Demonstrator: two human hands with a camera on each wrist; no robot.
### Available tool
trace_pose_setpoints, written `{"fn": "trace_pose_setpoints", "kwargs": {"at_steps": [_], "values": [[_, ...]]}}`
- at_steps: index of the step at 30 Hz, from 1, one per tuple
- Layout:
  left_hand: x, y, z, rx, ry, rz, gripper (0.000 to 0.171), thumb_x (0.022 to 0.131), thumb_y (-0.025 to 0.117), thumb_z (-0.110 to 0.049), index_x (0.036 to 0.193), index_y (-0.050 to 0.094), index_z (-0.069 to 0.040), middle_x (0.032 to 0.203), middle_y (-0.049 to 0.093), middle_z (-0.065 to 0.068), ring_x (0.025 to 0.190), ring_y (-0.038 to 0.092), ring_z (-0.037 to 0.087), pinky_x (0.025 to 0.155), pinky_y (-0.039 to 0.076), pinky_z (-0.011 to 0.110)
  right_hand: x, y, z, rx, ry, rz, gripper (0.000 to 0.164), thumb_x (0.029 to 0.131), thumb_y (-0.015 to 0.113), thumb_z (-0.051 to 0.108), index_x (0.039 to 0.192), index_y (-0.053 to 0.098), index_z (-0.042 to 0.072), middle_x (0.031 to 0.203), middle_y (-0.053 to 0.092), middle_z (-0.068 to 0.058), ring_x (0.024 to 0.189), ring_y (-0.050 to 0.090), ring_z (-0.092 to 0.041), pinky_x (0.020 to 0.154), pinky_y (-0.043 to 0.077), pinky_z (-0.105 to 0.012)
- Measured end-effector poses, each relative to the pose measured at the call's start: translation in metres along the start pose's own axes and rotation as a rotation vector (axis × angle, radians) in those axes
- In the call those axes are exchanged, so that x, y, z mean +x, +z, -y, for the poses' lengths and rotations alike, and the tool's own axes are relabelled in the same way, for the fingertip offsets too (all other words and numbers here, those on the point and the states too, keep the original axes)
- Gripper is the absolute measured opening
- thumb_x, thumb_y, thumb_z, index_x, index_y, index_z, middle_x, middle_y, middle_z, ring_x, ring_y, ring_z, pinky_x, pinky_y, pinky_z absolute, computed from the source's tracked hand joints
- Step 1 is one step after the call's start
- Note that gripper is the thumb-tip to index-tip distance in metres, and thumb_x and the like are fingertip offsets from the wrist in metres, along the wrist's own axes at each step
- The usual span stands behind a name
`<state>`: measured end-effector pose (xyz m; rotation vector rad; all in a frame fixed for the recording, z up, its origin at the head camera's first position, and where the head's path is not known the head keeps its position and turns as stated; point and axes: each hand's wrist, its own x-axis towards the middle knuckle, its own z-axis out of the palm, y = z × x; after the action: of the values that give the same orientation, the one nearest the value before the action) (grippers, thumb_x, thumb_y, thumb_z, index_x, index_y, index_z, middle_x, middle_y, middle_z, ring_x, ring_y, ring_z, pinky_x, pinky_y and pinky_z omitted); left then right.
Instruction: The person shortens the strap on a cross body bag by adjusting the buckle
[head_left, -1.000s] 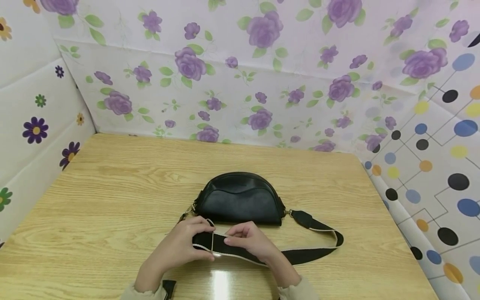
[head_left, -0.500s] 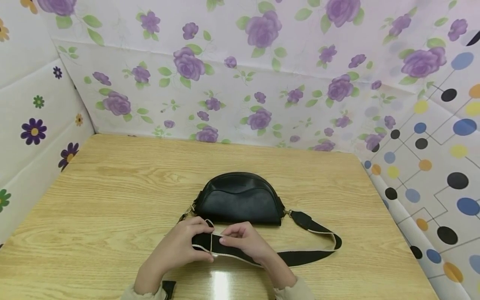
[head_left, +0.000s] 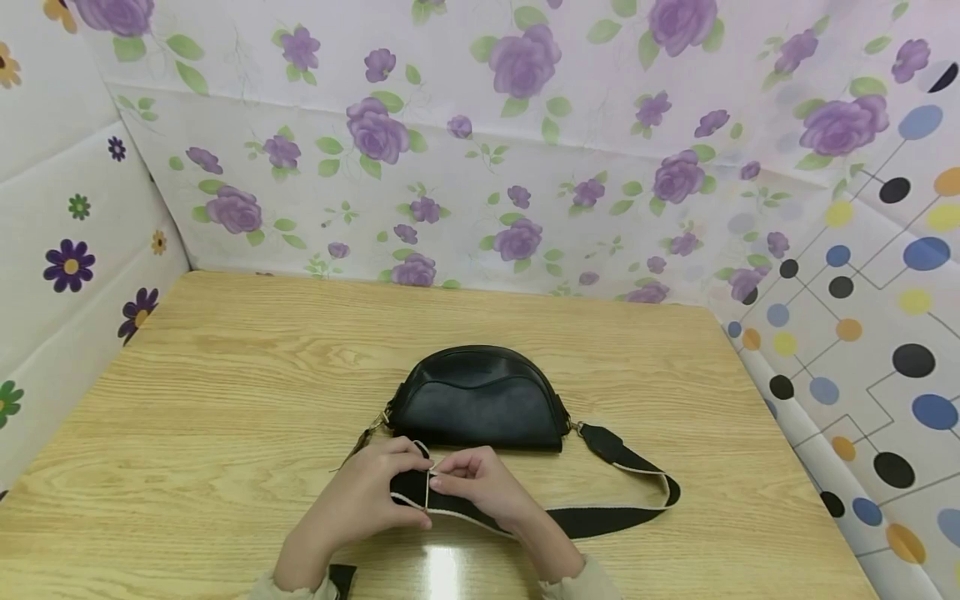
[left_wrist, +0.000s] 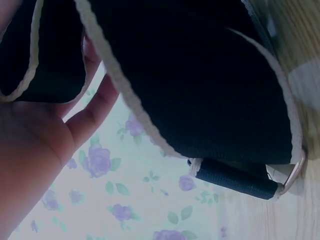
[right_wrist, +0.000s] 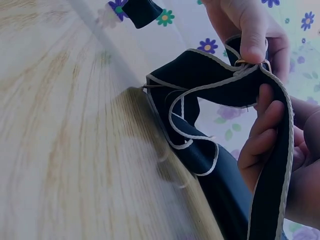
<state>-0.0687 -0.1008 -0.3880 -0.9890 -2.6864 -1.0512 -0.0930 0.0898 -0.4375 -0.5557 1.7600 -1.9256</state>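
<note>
A black half-moon handbag lies on the table, with its black, white-edged shoulder strap clipped on at both ends. My left hand grips the strap at a thin metal slider buckle, thumb below and fingers above. In the right wrist view, its thumb presses on the gold-coloured buckle. Just right of the buckle, my right hand pinches the strap between thumb and fingers. A wide strap loop fills the left wrist view, ending at a metal ring.
Both hands work in front of the bag on a wooden table. Flower-printed sheeting stands behind and on the left, and dotted sheeting on the right. The strap's free bend lies out to the right.
My right hand has slid left along the strap, up to the buckle. The strap's bend on the right has shifted slightly left and nearer. My left hand has stayed at the buckle.
</note>
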Motion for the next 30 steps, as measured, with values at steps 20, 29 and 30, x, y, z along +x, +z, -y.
{"fn": "trace_pose_setpoints", "kwargs": {"at_steps": [20,29,30], "values": [[-0.005,-0.002,0.007,-0.006,0.020,-0.054,0.054,0.057,0.079,-0.039,0.096,0.068,-0.003,0.093,0.060,-0.003,0.083,0.056,0.014,0.074,0.046,0.031,-0.011,-0.015,0.000,-0.019,0.037,-0.001,0.032,0.083,0.061,0.006,0.095,0.054,-0.022,0.077,0.062,0.006,0.069,0.055,-0.003,0.067,0.045,-0.022],[-0.006,-0.004,0.005,0.021,-0.004,-0.054,0.053,0.058,0.079,-0.041,0.096,0.068,-0.006,0.093,0.059,-0.004,0.083,0.055,0.014,0.073,0.046,0.031,-0.009,-0.014,0.000,-0.013,-0.004,0.014,0.027,0.083,0.060,0.003,0.092,0.054,-0.022,0.076,0.061,0.005,0.067,0.055,-0.004,0.065,0.045,-0.021],[-0.006,-0.003,0.005,0.023,-0.007,-0.055,0.053,0.057,0.080,-0.040,0.096,0.068,-0.006,0.093,0.058,-0.005,0.082,0.055,0.013,0.072,0.046,0.031,-0.009,-0.014,0.000,-0.014,-0.006,0.014,0.027,0.083,0.060,0.003,0.092,0.054,-0.022,0.076,0.061,0.005,0.067,0.055,-0.004,0.065,0.045,-0.021]]}}
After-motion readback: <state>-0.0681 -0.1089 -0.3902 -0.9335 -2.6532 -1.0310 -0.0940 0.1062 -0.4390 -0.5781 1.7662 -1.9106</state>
